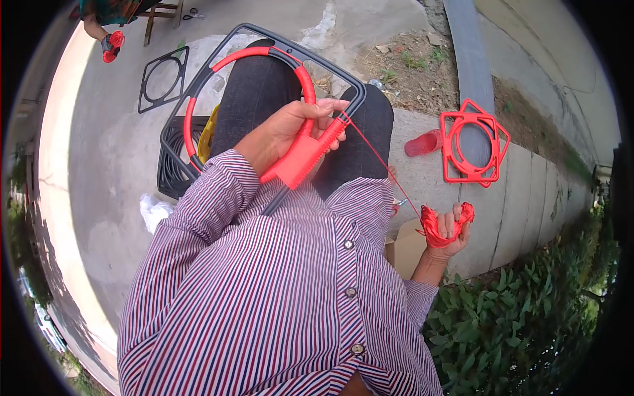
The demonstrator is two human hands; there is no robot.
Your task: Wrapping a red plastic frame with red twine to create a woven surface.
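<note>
Striped shirt sleeves [198, 218] frame the lap, where the left hand [290, 129] wraps the red plastic racket frame [300, 155] at its stiff handle. Right hand [452, 231] clenches a bundle of thin red cord [432, 228], pulled taut to the frame; it looks light and limp.

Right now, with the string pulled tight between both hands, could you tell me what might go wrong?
1. The thin red string runs taut from the red handle to the right hand; a harder pull might snap it or cut into the fingers.
2. The dark frame only rests on the lap, steadied by the left hand, so it could slide off.
3. The bunched string in the right hand may tangle.
</note>
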